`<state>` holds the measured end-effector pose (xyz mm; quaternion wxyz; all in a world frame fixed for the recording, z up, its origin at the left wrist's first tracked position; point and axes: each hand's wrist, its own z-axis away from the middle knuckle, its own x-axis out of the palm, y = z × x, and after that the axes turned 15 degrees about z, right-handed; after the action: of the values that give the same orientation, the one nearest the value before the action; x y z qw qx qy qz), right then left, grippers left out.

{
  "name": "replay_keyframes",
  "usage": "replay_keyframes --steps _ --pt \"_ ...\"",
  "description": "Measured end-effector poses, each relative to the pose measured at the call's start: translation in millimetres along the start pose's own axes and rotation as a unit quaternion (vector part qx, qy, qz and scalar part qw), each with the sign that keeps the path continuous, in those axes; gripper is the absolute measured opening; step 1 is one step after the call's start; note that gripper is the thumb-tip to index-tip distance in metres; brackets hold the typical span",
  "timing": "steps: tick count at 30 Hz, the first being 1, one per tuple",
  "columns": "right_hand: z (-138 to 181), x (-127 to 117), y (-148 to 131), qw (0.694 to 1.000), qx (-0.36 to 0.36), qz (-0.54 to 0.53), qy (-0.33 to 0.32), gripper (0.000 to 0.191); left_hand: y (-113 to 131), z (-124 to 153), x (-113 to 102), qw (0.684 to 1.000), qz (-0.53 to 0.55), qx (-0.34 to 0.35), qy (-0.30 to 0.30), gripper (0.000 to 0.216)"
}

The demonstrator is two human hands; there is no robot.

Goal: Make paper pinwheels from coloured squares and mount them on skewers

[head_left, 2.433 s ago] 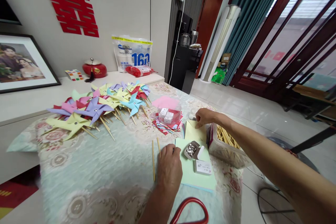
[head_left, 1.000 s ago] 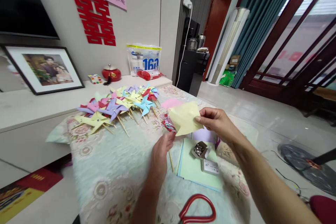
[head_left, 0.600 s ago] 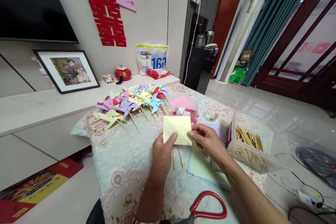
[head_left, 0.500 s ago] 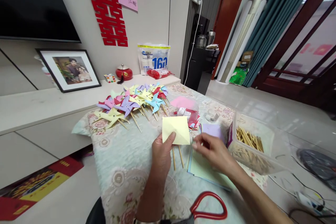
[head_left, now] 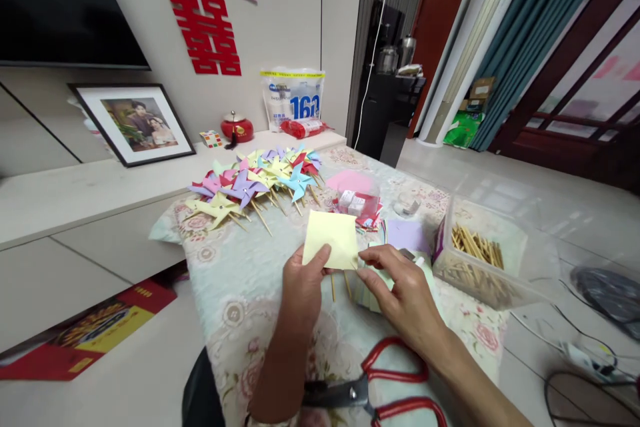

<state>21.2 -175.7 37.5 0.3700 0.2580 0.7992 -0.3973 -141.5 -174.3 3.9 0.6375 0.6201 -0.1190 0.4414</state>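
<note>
My left hand (head_left: 304, 280) holds a pale yellow paper square (head_left: 330, 239), thumb on its face and fingers beneath. Faint crease lines run across the sheet. At its lower right corner, my right hand (head_left: 400, 283) has thumb and index finger closing on the paper. Two thin wooden sticks (head_left: 348, 285) lie on the cloth just below the square. Under and behind my right hand is a stack of coloured paper (head_left: 369, 299), partly hidden. Red-handled scissors (head_left: 353, 392) lie nearer to me, one handle partly covered by my right forearm.
Finished paper pinwheels (head_left: 245, 188) are heaped at the table's far left. A clear plastic bin (head_left: 480, 283) of wooden sticks stands on the right. Red paper pieces and a clear container (head_left: 357, 203) sit beyond the square. A floral tablecloth (head_left: 225, 280) covers the table.
My right hand has moved left from beside the square to its lower right corner. My left hand still holds the sheet. The camera view has shifted, showing more of the scissors.
</note>
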Motion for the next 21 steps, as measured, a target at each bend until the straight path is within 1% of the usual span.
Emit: replay_keyframes --steps 1,3,4,5,6,8,10,11,12,14,16,19,21 --pt "9 -3 -4 0.998 -0.012 0.007 -0.065 0.012 5 7 -6 1.000 -0.012 0.010 0.023 0.038" --pt "32 -9 -9 0.976 -0.056 0.026 -0.209 0.014 19 23 -19 0.998 -0.035 0.012 0.057 0.034" --pt "44 -11 -10 0.962 -0.066 0.048 -0.259 0.013 27 33 -26 0.995 -0.067 0.007 0.073 0.033" --pt "56 -13 -9 0.952 -0.074 0.069 -0.289 0.013 34 42 -33 0.994 -0.080 0.002 0.079 0.034" --pt "67 -14 -8 0.945 -0.082 0.092 -0.302 0.015 41 51 -40 0.992 -0.084 -0.003 0.089 0.037" --pt "86 -15 -3 0.953 -0.083 0.115 -0.269 0.028 52 67 -52 0.988 -0.071 -0.019 0.134 0.045" --pt "99 -14 3 0.962 -0.062 0.111 -0.243 0.041 58 79 -61 0.987 -0.029 -0.027 0.158 0.053" --pt "103 -13 6 0.963 -0.055 0.107 -0.241 0.043 61 85 -64 0.986 -0.015 -0.035 0.161 0.058" --pt "106 -13 9 0.962 -0.049 0.112 -0.243 0.041 62 90 -66 0.986 -0.011 -0.045 0.161 0.061" --pt "107 -11 13 0.956 -0.050 0.160 -0.239 0.035 65 101 -66 0.985 -0.017 -0.065 0.159 0.066" --pt "105 -10 15 0.942 -0.074 0.207 -0.253 0.032 67 110 -65 0.984 -0.022 -0.074 0.158 0.069" --pt "97 -11 11 0.932 -0.125 0.185 -0.286 0.023 71 119 -66 0.981 -0.022 -0.088 0.172 0.069" --pt "89 -11 6 0.938 -0.120 0.176 -0.274 0.016 72 123 -70 0.976 -0.021 -0.107 0.187 0.067"
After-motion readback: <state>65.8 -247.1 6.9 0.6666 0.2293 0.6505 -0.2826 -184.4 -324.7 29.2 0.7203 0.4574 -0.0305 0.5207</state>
